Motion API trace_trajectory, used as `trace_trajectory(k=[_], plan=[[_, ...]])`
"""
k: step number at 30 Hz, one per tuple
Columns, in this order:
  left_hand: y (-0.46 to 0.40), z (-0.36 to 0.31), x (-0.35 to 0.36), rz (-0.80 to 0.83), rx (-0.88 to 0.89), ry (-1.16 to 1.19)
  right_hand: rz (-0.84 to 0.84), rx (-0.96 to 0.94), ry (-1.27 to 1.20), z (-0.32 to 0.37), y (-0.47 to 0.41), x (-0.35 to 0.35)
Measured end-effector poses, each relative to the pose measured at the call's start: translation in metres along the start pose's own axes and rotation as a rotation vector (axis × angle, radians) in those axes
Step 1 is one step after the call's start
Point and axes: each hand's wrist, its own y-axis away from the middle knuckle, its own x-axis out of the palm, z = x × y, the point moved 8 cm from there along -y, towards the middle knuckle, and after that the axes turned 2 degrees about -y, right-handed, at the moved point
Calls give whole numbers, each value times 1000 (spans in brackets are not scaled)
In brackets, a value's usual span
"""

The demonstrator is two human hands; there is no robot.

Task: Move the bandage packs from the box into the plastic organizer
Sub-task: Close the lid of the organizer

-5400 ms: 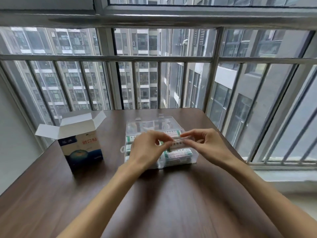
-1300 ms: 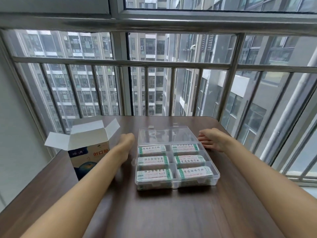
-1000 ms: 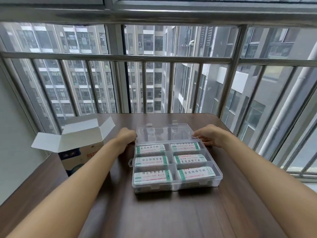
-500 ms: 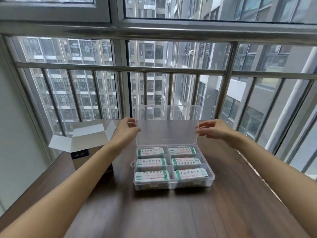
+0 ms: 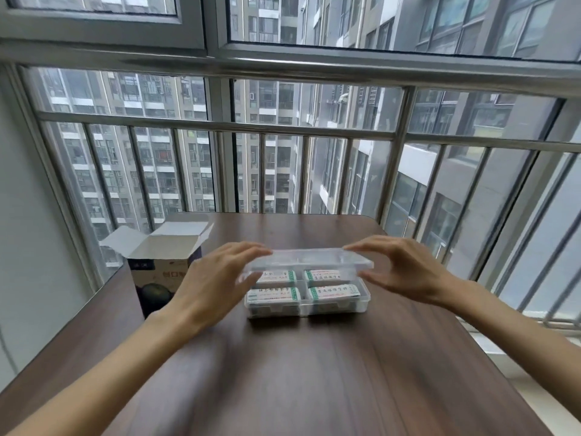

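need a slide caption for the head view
Both hands lower the clear lid over the bandage-filled organizer.

a dark brown wooden table [image 5: 330,372] with a rounded far right corner stands against a barred window. directly on it sit two things: a clear plastic organizer [image 5: 306,305] near the middle, holding white and green bandage packs [image 5: 333,291], and an open cardboard box [image 5: 160,278] just to its left, flaps up, near the table's left edge.
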Motion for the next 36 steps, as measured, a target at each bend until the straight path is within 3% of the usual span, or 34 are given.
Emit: trace_trajectory(k=[13,18,32,36], plan=[[34,-10,30,-8,162,-157,-40,-73,179,24,40,28],[31,-15,61,82,285,-171,1,-146,247,31,36,54],[31,-9,65,-6,303,-96,-113,-130,182,21,41,68],[31,-8,63,73,252,-43,-41,-77,129,20,42,69]])
